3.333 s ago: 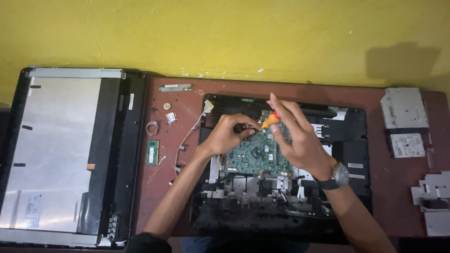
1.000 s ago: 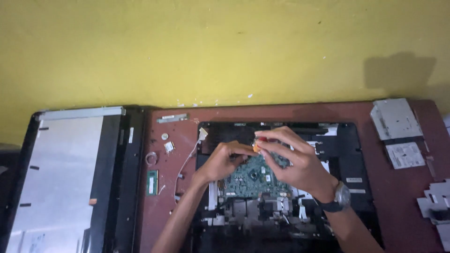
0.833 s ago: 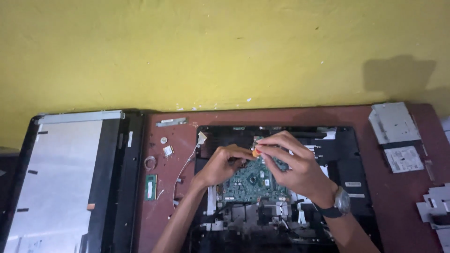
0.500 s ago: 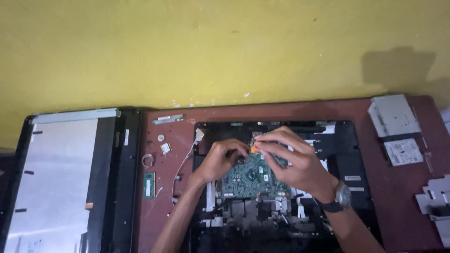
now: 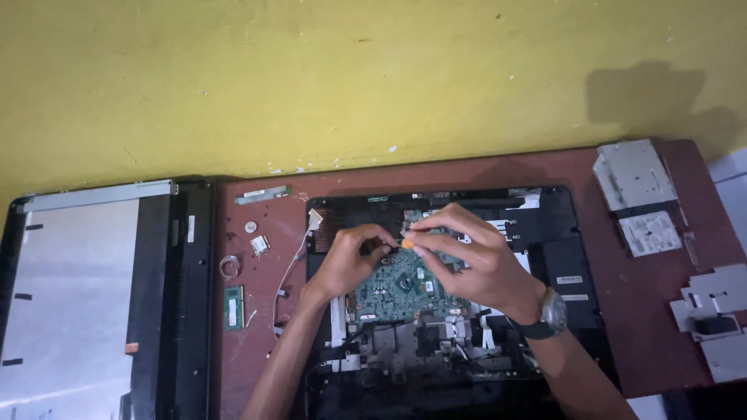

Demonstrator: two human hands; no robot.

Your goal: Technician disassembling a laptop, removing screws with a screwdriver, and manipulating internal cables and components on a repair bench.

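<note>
Both hands over green board point(image 5: 401, 284); right hand point(image 5: 467, 260) grip pinches orange-tipped tool point(image 5: 407, 243); left hand point(image 5: 350, 260) grip unclear.

screen panel point(image 5: 74, 299) left of laptop base point(image 5: 560, 257) (drive point(image 5: 634, 173) right).

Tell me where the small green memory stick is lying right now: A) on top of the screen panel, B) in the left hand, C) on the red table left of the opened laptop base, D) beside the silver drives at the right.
C: the green memory stick lies flat on the red table, between the screen panel and the laptop base.
</note>
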